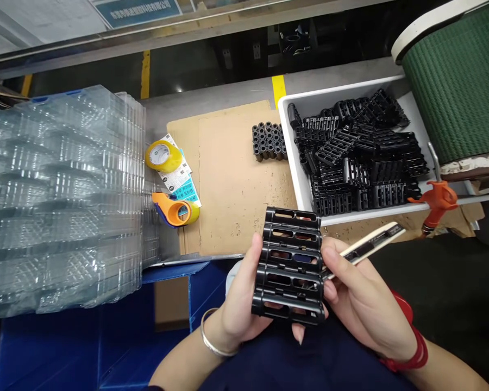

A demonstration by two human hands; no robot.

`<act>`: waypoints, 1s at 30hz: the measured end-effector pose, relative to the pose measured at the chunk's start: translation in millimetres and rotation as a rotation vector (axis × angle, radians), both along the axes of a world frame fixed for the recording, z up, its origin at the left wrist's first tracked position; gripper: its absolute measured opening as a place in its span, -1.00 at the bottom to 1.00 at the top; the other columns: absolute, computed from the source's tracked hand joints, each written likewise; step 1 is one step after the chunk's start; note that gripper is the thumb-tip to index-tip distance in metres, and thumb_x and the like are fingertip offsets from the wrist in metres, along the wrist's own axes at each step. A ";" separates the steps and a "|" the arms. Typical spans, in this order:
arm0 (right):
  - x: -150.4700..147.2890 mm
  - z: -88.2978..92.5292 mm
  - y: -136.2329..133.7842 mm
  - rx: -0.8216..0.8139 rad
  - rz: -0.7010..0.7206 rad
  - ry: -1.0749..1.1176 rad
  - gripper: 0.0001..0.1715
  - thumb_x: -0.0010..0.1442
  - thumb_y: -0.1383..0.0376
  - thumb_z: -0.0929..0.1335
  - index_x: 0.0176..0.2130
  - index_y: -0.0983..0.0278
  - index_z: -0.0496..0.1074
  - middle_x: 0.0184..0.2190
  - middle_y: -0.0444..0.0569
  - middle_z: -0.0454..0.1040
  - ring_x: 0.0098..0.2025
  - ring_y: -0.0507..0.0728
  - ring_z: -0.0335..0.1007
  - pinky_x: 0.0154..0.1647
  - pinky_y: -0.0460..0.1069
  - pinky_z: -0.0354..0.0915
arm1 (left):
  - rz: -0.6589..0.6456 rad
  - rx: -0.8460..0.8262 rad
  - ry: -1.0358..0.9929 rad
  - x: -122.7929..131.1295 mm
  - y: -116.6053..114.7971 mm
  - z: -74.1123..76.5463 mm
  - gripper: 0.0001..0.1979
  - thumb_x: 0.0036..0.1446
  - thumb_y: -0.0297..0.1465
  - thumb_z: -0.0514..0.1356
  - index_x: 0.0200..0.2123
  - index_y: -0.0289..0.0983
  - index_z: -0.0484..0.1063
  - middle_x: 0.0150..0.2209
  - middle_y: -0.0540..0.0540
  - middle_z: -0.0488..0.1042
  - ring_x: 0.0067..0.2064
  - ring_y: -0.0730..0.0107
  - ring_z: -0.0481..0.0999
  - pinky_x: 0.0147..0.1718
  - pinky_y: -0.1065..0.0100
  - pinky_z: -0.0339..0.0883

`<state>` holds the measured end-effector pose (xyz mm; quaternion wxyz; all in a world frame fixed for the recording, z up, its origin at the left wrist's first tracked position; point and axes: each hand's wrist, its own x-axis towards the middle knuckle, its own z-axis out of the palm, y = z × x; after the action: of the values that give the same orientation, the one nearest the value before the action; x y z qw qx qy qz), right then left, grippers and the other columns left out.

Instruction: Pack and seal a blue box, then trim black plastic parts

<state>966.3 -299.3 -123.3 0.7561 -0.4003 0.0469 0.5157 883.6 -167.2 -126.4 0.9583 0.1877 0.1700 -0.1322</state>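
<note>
My left hand [240, 304] grips a black ribbed plastic part [290, 265] with rows of slots, holding it from below and from its left side. My right hand [361, 301] is closed round a cream-handled utility knife [370, 243], whose tip rests against the part's right edge. The right fingers also touch that edge. A silver bangle sits on my left wrist and a red band on my right wrist. Both hands are close to my body, in front of the table's near edge.
A white bin [299, 179] full of black plastic parts stands at the right. A cluster of small black cylinders [269, 141] rests on cardboard [232, 184]. Yellow tape [163, 156], an orange tape dispenser [175, 209], clear blister trays [61, 201], an orange clamp [438, 201] and a green roller [460, 81] surround them.
</note>
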 end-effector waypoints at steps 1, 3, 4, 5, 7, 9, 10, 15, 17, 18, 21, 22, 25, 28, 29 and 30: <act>0.0 -0.1 -0.3 -0.008 0.004 0.005 -0.53 0.22 0.05 0.47 -0.49 0.27 0.30 -0.66 -0.25 0.30 -0.63 -0.05 0.33 -0.58 -0.14 0.19 | -0.003 -0.011 -0.003 0.1 0.0 0.3 -0.21 0.25 0.15 -0.02 0.10 -0.45 0.50 -0.21 -0.28 0.65 -0.22 0.11 0.69 -0.60 0.53 0.47; 0.0 0.0 -1.0 -0.020 0.008 0.010 -0.53 0.22 0.04 0.47 -0.48 0.27 0.31 -0.66 -0.25 0.30 -0.63 -0.05 0.33 -0.58 -0.14 0.18 | -0.008 -0.021 -0.007 -0.1 0.4 0.9 -0.22 0.24 0.15 0.01 0.11 -0.43 0.49 -0.22 -0.27 0.66 -0.23 0.12 0.69 -0.60 0.53 0.47; 0.1 0.2 -1.2 -0.017 0.006 0.007 -0.53 0.22 0.04 0.47 -0.48 0.27 0.30 -0.66 -0.25 0.30 -0.63 -0.05 0.34 -0.58 -0.14 0.18 | -0.010 -0.019 -0.007 -0.4 0.7 1.2 -0.23 0.24 0.14 0.01 0.12 -0.42 0.48 -0.21 -0.26 0.66 -0.24 0.13 0.69 -0.59 0.53 0.47; 0.1 0.4 -1.3 -0.013 0.003 0.002 -0.53 0.22 0.05 0.47 -0.48 0.27 0.30 -0.66 -0.25 0.30 -0.63 -0.04 0.34 -0.58 -0.14 0.18 | -0.011 -0.014 -0.011 -0.6 1.1 1.4 -0.23 0.25 0.14 -0.01 0.14 -0.41 0.47 -0.22 -0.25 0.66 -0.24 0.14 0.69 -0.58 0.53 0.47; 0.2 0.8 -1.4 -0.011 -0.004 -0.020 -0.53 0.22 0.05 0.48 -0.49 0.27 0.30 -0.66 -0.25 0.31 -0.64 -0.05 0.33 -0.59 -0.14 0.17 | -0.022 0.000 -0.025 -0.7 2.1 1.5 -0.23 0.29 0.13 -0.08 0.17 -0.39 0.44 -0.24 -0.22 0.66 -0.30 0.23 0.69 -0.57 0.53 0.47; 0.3 0.9 -1.2 -0.018 -0.003 -0.036 -0.53 0.22 0.05 0.48 -0.49 0.27 0.30 -0.66 -0.25 0.30 -0.64 -0.06 0.32 -0.60 -0.15 0.15 | -0.043 0.003 -0.041 -0.2 3.1 1.2 -0.20 0.33 0.11 -0.20 0.16 -0.40 0.44 -0.28 -0.19 0.66 -0.40 0.36 0.66 -0.57 0.55 0.45; 0.3 0.8 -1.2 -0.023 -0.001 -0.041 -0.53 0.22 0.05 0.47 -0.49 0.27 0.30 -0.67 -0.25 0.30 -0.65 -0.06 0.31 -0.61 -0.15 0.14 | -0.055 0.001 -0.042 0.2 3.4 0.8 -0.19 0.34 0.10 -0.23 0.15 -0.41 0.45 -0.30 -0.19 0.66 -0.44 0.40 0.64 -0.58 0.55 0.44; 0.0 -0.3 -2.1 -0.035 0.011 -0.047 -0.55 0.24 0.04 0.46 -0.48 0.26 0.33 -0.66 -0.25 0.28 -0.65 -0.05 0.31 -0.62 -0.13 0.15 | -0.035 -0.034 -0.014 0.1 3.3 -2.0 -0.23 0.31 0.13 -0.12 0.16 -0.37 0.44 -0.28 -0.23 0.66 -0.39 0.30 0.66 -0.60 0.52 0.44; 0.0 -0.7 -2.2 -0.048 0.015 -0.057 -0.55 0.23 0.03 0.46 -0.47 0.26 0.33 -0.67 -0.25 0.27 -0.65 -0.04 0.30 -0.62 -0.13 0.15 | -0.032 -0.062 -0.024 -0.6 2.9 -2.8 -0.25 0.28 0.14 -0.06 0.16 -0.35 0.44 -0.30 -0.23 0.66 -0.47 0.33 0.63 -0.62 0.52 0.42; 0.0 -0.9 -2.0 -0.057 0.012 -0.064 -0.55 0.22 0.02 0.46 -0.48 0.25 0.33 -0.67 -0.25 0.27 -0.65 -0.04 0.28 -0.63 -0.13 0.15 | -0.039 -0.071 -0.023 -0.8 2.9 -2.8 -0.25 0.27 0.14 -0.05 0.15 -0.35 0.45 -0.32 -0.23 0.66 -0.51 0.36 0.61 -0.64 0.52 0.41; 0.1 -1.5 -1.2 -0.065 0.011 -0.071 -0.52 0.20 0.02 0.47 -0.50 0.24 0.30 -0.69 -0.25 0.25 -0.67 -0.04 0.21 -0.63 -0.12 0.18 | -0.071 -0.054 0.002 -0.5 3.7 -1.6 -0.23 0.27 0.15 -0.06 0.07 -0.40 0.51 -0.33 -0.26 0.65 -0.52 0.37 0.59 -0.65 0.53 0.40; 0.1 -1.7 -1.1 -0.062 0.010 -0.067 -0.52 0.20 0.02 0.47 -0.50 0.24 0.29 -0.69 -0.25 0.25 -0.67 -0.04 0.20 -0.63 -0.11 0.19 | -0.078 -0.047 0.007 -0.2 4.1 -1.1 -0.22 0.27 0.15 -0.07 0.04 -0.42 0.53 -0.34 -0.26 0.65 -0.52 0.36 0.60 -0.65 0.53 0.39; -0.2 -2.1 -2.2 -0.058 0.016 -0.058 -0.53 0.22 0.02 0.45 -0.50 0.24 0.29 -0.69 -0.25 0.25 -0.66 -0.04 0.21 -0.63 -0.12 0.18 | -0.088 -0.051 0.002 0.6 5.2 -0.7 -0.21 0.28 0.15 -0.09 -0.01 -0.44 0.56 -0.38 -0.25 0.65 -0.55 0.40 0.58 -0.64 0.55 0.39; -0.4 -1.7 -3.5 -0.054 0.026 -0.041 -0.53 0.22 0.03 0.45 -0.50 0.24 0.28 -0.68 -0.25 0.25 -0.65 -0.03 0.25 -0.62 -0.12 0.18 | -0.099 -0.063 0.012 0.1 5.7 -2.3 -0.21 0.27 0.15 -0.05 0.00 -0.46 0.56 -0.36 -0.26 0.65 -0.55 0.40 0.57 -0.64 0.54 0.38; -0.1 -1.6 -3.5 -0.054 0.028 -0.034 -0.53 0.22 0.03 0.46 -0.50 0.24 0.28 -0.68 -0.25 0.25 -0.65 -0.03 0.25 -0.61 -0.12 0.19 | -0.094 -0.057 0.023 -0.1 5.7 -2.8 -0.21 0.27 0.15 -0.04 0.00 -0.46 0.55 -0.35 -0.27 0.65 -0.55 0.39 0.57 -0.65 0.53 0.38; 0.4 -1.7 -3.2 -0.056 0.032 -0.031 -0.53 0.22 0.04 0.46 -0.50 0.24 0.29 -0.69 -0.25 0.24 -0.66 -0.03 0.24 -0.61 -0.12 0.19 | -0.088 -0.049 0.026 -0.3 5.6 -3.2 -0.21 0.27 0.14 -0.05 -0.01 -0.48 0.56 -0.35 -0.28 0.65 -0.54 0.38 0.57 -0.65 0.52 0.38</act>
<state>966.7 -302.5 -125.0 0.7369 -0.4299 0.0434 0.5198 883.4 -161.6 -129.5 0.9536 0.1697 0.1705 -0.1808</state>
